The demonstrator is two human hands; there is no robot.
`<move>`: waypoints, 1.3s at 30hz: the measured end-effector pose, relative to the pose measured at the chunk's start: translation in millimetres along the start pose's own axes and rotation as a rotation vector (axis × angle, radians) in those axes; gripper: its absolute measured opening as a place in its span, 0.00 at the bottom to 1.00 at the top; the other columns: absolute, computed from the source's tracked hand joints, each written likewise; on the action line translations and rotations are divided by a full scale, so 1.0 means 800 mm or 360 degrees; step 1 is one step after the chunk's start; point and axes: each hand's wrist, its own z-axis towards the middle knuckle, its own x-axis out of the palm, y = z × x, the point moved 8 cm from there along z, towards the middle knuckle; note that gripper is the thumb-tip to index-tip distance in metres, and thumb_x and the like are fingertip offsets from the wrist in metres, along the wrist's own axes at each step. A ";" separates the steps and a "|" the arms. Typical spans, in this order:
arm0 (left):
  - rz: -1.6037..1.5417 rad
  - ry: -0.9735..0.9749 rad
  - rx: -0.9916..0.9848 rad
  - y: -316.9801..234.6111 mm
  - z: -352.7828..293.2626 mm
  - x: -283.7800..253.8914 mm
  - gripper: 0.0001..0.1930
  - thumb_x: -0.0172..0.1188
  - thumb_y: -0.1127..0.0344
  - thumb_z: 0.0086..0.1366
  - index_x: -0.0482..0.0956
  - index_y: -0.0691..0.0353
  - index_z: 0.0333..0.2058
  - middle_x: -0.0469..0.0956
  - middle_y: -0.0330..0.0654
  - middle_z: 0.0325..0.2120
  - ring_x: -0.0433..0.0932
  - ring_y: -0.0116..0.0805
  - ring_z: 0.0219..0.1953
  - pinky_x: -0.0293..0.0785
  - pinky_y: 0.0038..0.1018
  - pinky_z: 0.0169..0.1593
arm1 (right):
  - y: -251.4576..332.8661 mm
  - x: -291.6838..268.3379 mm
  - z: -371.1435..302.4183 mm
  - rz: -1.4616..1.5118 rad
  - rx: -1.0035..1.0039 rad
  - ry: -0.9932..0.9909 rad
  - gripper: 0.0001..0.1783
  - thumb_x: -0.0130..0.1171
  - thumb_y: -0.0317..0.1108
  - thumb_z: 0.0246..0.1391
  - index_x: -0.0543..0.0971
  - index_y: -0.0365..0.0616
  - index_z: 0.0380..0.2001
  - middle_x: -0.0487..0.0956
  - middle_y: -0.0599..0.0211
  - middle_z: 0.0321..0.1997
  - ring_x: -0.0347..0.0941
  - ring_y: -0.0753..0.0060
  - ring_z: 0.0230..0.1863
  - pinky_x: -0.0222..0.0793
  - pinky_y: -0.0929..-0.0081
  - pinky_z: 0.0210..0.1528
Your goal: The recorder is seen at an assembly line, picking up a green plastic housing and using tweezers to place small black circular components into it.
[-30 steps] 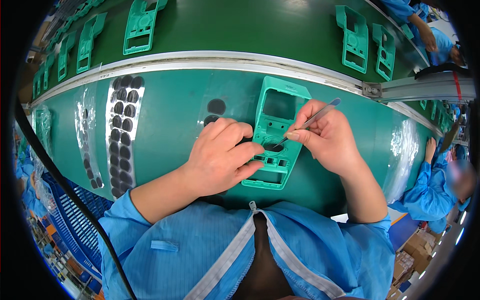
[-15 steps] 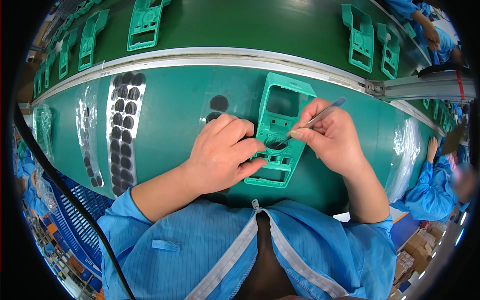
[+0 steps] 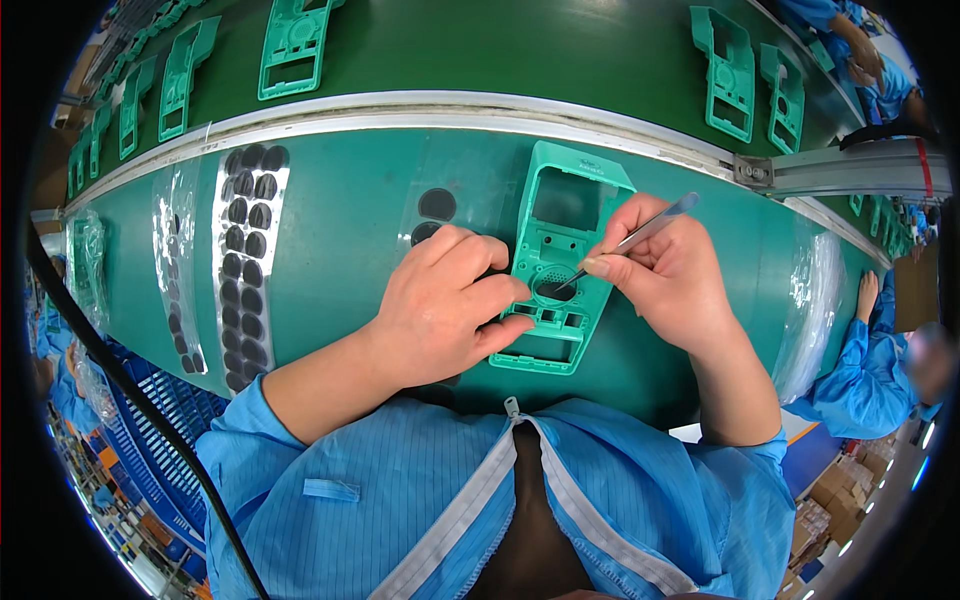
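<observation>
A green plastic housing (image 3: 576,256) lies lengthwise on the green work surface in front of me. The fingertips of my left hand (image 3: 440,310) grip its left edge, with thumb and index finger curled against the frame. Between thumb and fingers, my right hand (image 3: 668,280) pinches metal tweezers (image 3: 640,236). Their tip is at a dark round pad (image 3: 556,291), which sits over part of the perforated round area of the housing. Partly under my left hand lies a clear film bearing dark round pads (image 3: 436,205).
A backing sheet with rows of dark pads (image 3: 255,243) and a narrower clear strip (image 3: 174,270) lie left. Beyond a metal rail (image 3: 430,103), more green housings (image 3: 292,45) stand on a green belt. Clear plastic bags (image 3: 812,310) lie right; a co-worker's sleeve (image 3: 850,385) is beyond.
The tweezers' tip has shifted very slightly to the right and up at the dark pad. My left hand has stayed in place. Housings on the belt have shifted slightly right.
</observation>
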 end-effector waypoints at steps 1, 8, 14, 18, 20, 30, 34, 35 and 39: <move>-0.0004 -0.0007 0.0002 0.000 0.000 0.000 0.19 0.74 0.66 0.33 0.80 0.55 0.29 0.71 0.38 0.31 0.69 0.39 0.32 0.66 0.30 0.34 | 0.000 0.001 0.000 -0.0044 -0.0031 0.0016 0.09 0.60 0.23 0.55 0.68 0.40 0.32 0.75 0.73 0.25 0.64 0.92 0.22 0.57 0.90 0.23; -0.0002 -0.0009 -0.0011 0.003 -0.001 0.000 0.19 0.75 0.66 0.33 0.80 0.54 0.29 0.71 0.38 0.31 0.70 0.39 0.33 0.67 0.30 0.34 | 0.000 0.002 0.002 -0.0017 -0.0029 0.0024 0.09 0.59 0.22 0.55 0.68 0.40 0.32 0.74 0.74 0.26 0.65 0.92 0.24 0.58 0.90 0.24; 0.0013 0.0023 -0.0008 0.000 0.002 -0.003 0.19 0.74 0.67 0.33 0.79 0.57 0.28 0.70 0.39 0.30 0.70 0.38 0.34 0.70 0.30 0.35 | 0.000 0.004 0.004 -0.0041 -0.0016 0.0034 0.08 0.59 0.22 0.55 0.69 0.39 0.32 0.75 0.73 0.26 0.67 0.91 0.25 0.60 0.90 0.26; 0.0016 0.0024 -0.0010 0.001 0.001 -0.002 0.19 0.74 0.67 0.33 0.79 0.57 0.28 0.70 0.39 0.31 0.70 0.38 0.34 0.70 0.30 0.35 | -0.001 0.003 0.005 -0.0065 -0.0016 0.0050 0.09 0.59 0.21 0.54 0.69 0.39 0.32 0.75 0.72 0.27 0.68 0.90 0.26 0.61 0.90 0.27; -0.0005 0.0006 -0.0035 0.005 -0.002 0.000 0.19 0.74 0.67 0.34 0.80 0.54 0.29 0.72 0.38 0.32 0.70 0.39 0.33 0.67 0.30 0.35 | -0.001 0.005 0.005 -0.0066 -0.0011 0.0056 0.08 0.59 0.21 0.54 0.69 0.39 0.32 0.75 0.72 0.27 0.68 0.90 0.26 0.61 0.90 0.27; 0.0005 0.0025 -0.0022 0.001 0.002 0.002 0.18 0.74 0.66 0.34 0.82 0.53 0.29 0.72 0.38 0.32 0.70 0.38 0.33 0.67 0.30 0.34 | 0.000 -0.001 0.004 -0.0004 -0.0010 -0.0031 0.07 0.60 0.20 0.52 0.71 0.38 0.29 0.69 0.76 0.23 0.62 0.90 0.23 0.58 0.85 0.23; 0.0011 0.0033 -0.0019 0.000 0.002 0.004 0.19 0.74 0.66 0.34 0.83 0.53 0.30 0.71 0.37 0.31 0.69 0.38 0.32 0.67 0.30 0.34 | -0.001 -0.001 0.003 -0.0055 -0.0001 0.0039 0.09 0.59 0.21 0.55 0.68 0.40 0.33 0.76 0.72 0.28 0.68 0.91 0.27 0.61 0.90 0.28; 0.0013 0.0034 -0.0020 0.000 0.002 0.004 0.19 0.74 0.66 0.34 0.83 0.53 0.31 0.71 0.37 0.31 0.69 0.37 0.31 0.67 0.29 0.33 | -0.002 -0.001 0.004 -0.0055 -0.0001 0.0039 0.09 0.59 0.21 0.55 0.68 0.40 0.33 0.76 0.72 0.28 0.68 0.91 0.27 0.61 0.90 0.28; 0.0010 0.0030 -0.0017 -0.001 0.003 0.004 0.19 0.74 0.66 0.34 0.83 0.52 0.31 0.70 0.37 0.31 0.68 0.37 0.31 0.66 0.29 0.33 | -0.002 -0.002 0.004 -0.0071 -0.0005 0.0038 0.09 0.59 0.21 0.54 0.69 0.39 0.33 0.76 0.72 0.28 0.69 0.90 0.28 0.62 0.89 0.28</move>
